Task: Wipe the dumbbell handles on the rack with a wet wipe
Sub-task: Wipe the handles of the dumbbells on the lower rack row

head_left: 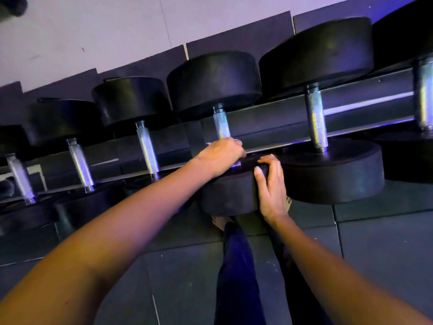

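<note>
Several black dumbbells with knurled metal handles lie in a row across a dark rack (281,118). My left hand (221,153) grips the lower end of the middle dumbbell's handle (221,124); a sliver of white wipe shows at my fingertips, the rest is hidden under the hand. My right hand (271,186) rests with straight fingers over the near weight head (227,195) of that same dumbbell, thumb on its top face.
Neighbouring dumbbell handles stand to the left (147,148) and to the right (316,118). Dark rubber floor tiles (375,242) lie below, with my legs and bare feet (220,222) close to the rack. A pale wall (93,31) is behind.
</note>
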Demonstrator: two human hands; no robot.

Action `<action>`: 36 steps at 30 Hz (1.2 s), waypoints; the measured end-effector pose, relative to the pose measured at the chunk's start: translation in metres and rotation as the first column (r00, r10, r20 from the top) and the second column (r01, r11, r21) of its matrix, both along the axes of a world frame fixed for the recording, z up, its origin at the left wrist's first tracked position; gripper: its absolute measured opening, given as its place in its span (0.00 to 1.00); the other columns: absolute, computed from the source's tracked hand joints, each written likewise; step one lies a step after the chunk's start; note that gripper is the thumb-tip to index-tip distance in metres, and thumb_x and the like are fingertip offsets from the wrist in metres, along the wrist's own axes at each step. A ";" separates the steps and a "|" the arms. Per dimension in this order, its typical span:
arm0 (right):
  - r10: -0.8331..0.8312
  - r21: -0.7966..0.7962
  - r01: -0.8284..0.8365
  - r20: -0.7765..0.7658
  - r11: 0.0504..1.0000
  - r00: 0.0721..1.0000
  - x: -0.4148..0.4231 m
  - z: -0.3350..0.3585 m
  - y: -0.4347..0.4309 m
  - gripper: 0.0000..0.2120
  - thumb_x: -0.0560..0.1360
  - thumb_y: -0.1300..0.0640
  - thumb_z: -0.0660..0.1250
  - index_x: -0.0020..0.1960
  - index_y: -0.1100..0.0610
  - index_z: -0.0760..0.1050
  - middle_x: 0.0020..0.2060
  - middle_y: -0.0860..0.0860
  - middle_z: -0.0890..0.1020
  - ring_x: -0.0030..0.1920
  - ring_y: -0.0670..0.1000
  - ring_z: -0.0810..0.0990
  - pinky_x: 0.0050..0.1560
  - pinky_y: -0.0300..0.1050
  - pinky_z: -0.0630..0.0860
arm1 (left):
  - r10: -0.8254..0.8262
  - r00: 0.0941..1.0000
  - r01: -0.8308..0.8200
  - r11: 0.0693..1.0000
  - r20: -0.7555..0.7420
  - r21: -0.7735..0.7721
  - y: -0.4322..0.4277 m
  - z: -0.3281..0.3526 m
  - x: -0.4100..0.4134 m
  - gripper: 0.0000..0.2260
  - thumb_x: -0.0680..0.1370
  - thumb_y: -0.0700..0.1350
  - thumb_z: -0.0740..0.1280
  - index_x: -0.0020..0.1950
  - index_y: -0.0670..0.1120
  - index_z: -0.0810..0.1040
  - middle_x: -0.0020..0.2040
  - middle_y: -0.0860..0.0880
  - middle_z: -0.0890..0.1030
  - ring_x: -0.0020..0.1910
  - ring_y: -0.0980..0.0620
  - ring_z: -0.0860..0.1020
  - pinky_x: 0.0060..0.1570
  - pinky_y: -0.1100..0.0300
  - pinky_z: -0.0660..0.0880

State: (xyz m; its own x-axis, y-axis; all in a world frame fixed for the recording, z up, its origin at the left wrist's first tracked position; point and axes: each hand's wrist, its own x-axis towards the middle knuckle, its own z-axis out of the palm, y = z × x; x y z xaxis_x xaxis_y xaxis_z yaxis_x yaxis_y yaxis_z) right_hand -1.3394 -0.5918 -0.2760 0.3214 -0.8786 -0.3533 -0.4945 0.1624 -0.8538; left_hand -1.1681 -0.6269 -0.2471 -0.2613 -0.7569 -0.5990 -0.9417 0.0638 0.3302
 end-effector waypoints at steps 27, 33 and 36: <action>-0.123 0.086 0.130 -0.081 0.988 0.989 0.008 0.006 -0.001 0.14 0.78 0.43 0.49 0.49 0.50 0.67 0.48 0.46 0.73 0.50 0.42 0.70 0.50 0.33 0.62 | 0.727 0.639 -0.731 0.676 -0.252 0.093 0.037 -0.006 0.006 0.04 0.69 0.39 0.74 0.41 0.48 0.85 0.43 0.51 0.84 0.47 0.53 0.81 0.54 0.60 0.74; -0.142 0.048 0.146 -0.076 0.988 0.987 0.009 0.002 0.000 0.17 0.76 0.39 0.47 0.49 0.49 0.67 0.49 0.46 0.73 0.53 0.43 0.72 0.53 0.36 0.65 | 0.900 0.423 -0.890 0.435 -0.104 0.136 0.039 -0.007 0.002 0.04 0.67 0.39 0.76 0.39 0.46 0.83 0.44 0.45 0.83 0.51 0.49 0.80 0.50 0.61 0.73; -0.145 0.040 0.148 -0.074 0.988 0.987 0.009 0.002 0.000 0.16 0.76 0.39 0.48 0.48 0.50 0.67 0.48 0.46 0.73 0.51 0.43 0.72 0.52 0.36 0.65 | 0.955 0.297 -0.932 0.292 -0.007 0.216 0.036 -0.010 0.004 0.06 0.67 0.38 0.74 0.35 0.47 0.80 0.38 0.47 0.80 0.40 0.51 0.77 0.41 0.64 0.70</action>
State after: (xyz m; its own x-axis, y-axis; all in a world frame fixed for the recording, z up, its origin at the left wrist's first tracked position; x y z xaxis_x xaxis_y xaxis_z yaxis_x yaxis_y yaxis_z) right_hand -1.3304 -0.5913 -0.2745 0.1633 -0.8969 -0.4109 -0.5213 0.2752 -0.8078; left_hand -1.1639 -0.5914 -0.2574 0.5027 -0.4360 -0.7465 -0.2707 -0.8994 0.3431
